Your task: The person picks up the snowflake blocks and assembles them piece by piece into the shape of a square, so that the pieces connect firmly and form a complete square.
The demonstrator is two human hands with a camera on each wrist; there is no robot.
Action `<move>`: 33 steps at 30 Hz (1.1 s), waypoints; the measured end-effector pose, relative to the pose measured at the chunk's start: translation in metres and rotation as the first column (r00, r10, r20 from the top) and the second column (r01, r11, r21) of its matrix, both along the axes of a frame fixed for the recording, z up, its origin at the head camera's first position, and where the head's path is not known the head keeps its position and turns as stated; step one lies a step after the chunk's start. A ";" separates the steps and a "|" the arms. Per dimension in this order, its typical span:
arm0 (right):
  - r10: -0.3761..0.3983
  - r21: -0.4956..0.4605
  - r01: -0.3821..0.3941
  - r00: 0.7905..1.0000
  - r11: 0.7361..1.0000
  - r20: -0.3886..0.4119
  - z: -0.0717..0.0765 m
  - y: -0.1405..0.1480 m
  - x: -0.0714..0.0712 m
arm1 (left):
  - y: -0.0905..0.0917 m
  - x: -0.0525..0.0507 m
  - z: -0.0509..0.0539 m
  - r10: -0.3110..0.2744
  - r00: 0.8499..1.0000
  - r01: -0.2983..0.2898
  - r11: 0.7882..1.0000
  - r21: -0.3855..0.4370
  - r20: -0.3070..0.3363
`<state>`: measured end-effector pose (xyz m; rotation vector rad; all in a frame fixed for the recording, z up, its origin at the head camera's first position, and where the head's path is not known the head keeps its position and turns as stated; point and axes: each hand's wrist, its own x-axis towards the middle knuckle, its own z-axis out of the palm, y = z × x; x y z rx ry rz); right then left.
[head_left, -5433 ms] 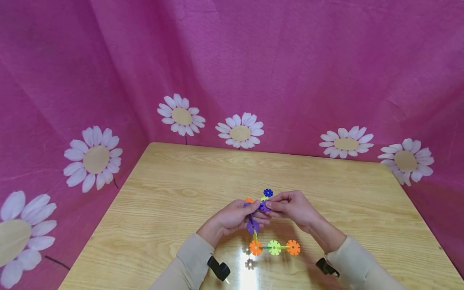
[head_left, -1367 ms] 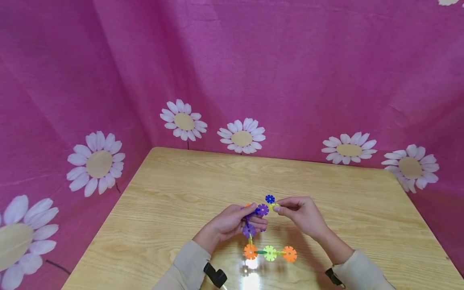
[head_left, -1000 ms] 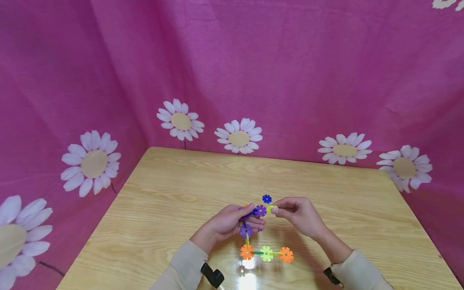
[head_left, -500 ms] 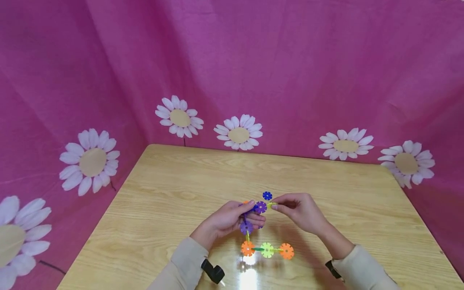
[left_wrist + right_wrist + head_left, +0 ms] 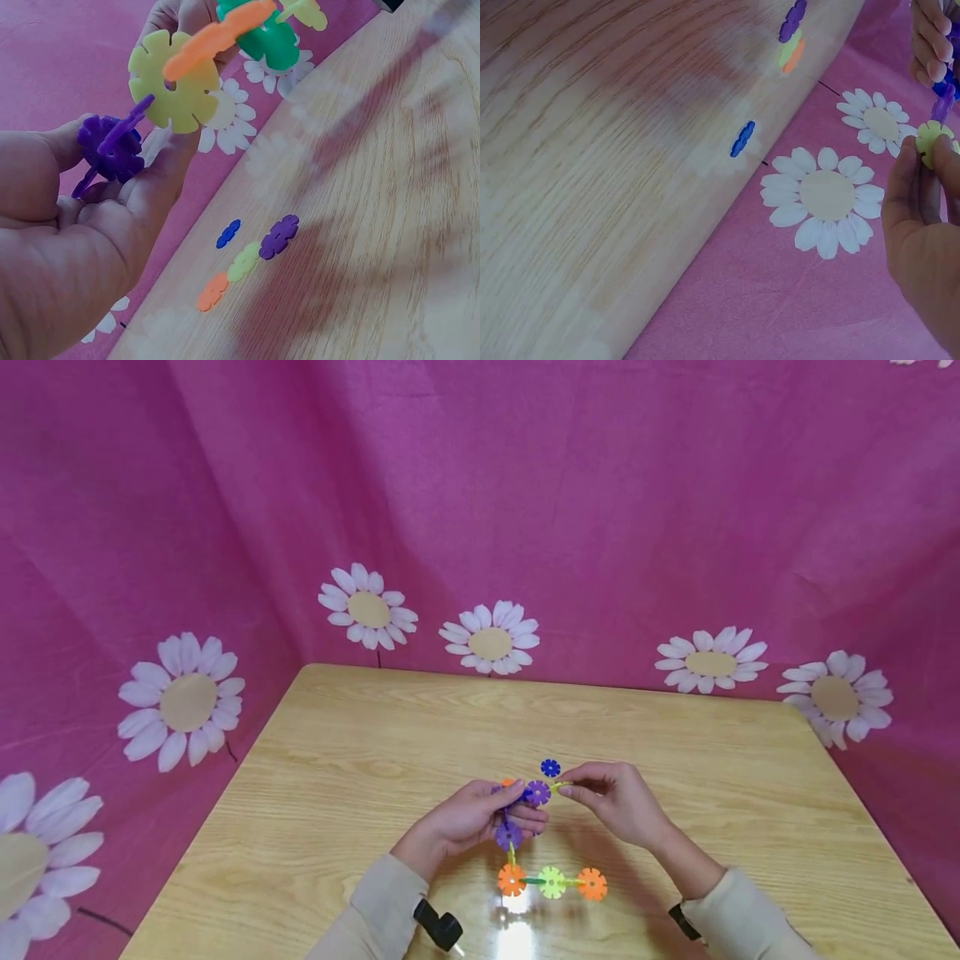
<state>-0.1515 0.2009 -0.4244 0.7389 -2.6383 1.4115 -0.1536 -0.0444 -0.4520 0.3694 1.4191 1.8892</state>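
My left hand grips a chain of interlocking notched plastic discs by its blue and purple part, thumb on top and fingers beneath. A purple disc sticks out beyond the thumb. Toward me the chain runs through another purple disc and an orange disc, then bends right past a yellow-green disc to an end orange disc. With thumb and fingers, my right hand pinches a yellow disc, edge-on against the purple one; how deep its slot sits is unclear.
Loose discs lie on the wooden table beyond the hands: a blue disc, a purple disc, a yellow-green disc and an orange disc. Pink flowered cloth hangs behind and beside the table.
Earliest, my right hand pinched the purple disc at the chain's end. It then held the yellow disc, which has since turned edge-on and come against that purple disc. My left hand keeps its grip.
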 end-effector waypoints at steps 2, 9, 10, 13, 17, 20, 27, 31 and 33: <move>-0.009 -0.008 0.009 1.000 1.000 -0.007 -0.001 -0.001 0.000 | 0.000 0.000 0.000 0.001 1.000 -0.001 1.000 -0.001 -0.005; -0.006 -0.037 0.006 1.000 0.999 -0.011 -0.001 -0.002 0.001 | 0.000 0.000 0.000 -0.009 1.000 0.009 1.000 -0.007 -0.018; -0.004 -0.044 0.004 1.000 0.999 -0.007 -0.002 -0.002 0.001 | 0.000 0.000 0.000 -0.010 1.000 0.010 1.000 -0.008 -0.017; 0.003 -0.065 -0.003 1.000 0.998 0.003 -0.004 -0.002 0.002 | 0.000 0.000 0.000 -0.011 1.000 0.011 1.000 -0.012 -0.013; 0.001 -0.081 0.000 1.000 0.997 0.012 -0.004 -0.003 0.003 | 0.002 -0.001 -0.001 -0.009 1.000 0.009 1.000 -0.009 -0.010; -0.018 -0.078 0.021 0.999 0.997 0.032 -0.004 -0.003 0.002 | 0.002 -0.002 0.000 -0.009 1.000 0.009 1.000 0.001 -0.012; -0.055 -0.121 0.066 0.994 0.990 0.091 -0.014 -0.004 0.001 | 0.001 -0.003 -0.002 -0.006 1.000 0.007 1.000 0.004 -0.021; -0.067 -0.143 0.082 0.992 0.986 0.107 -0.017 -0.007 0.002 | -0.002 -0.004 -0.003 -0.007 1.000 0.006 1.000 -0.008 -0.017; -0.074 -0.139 0.089 0.992 0.986 0.105 -0.018 -0.009 0.002 | -0.004 -0.004 -0.003 -0.010 1.000 0.010 1.000 -0.013 -0.010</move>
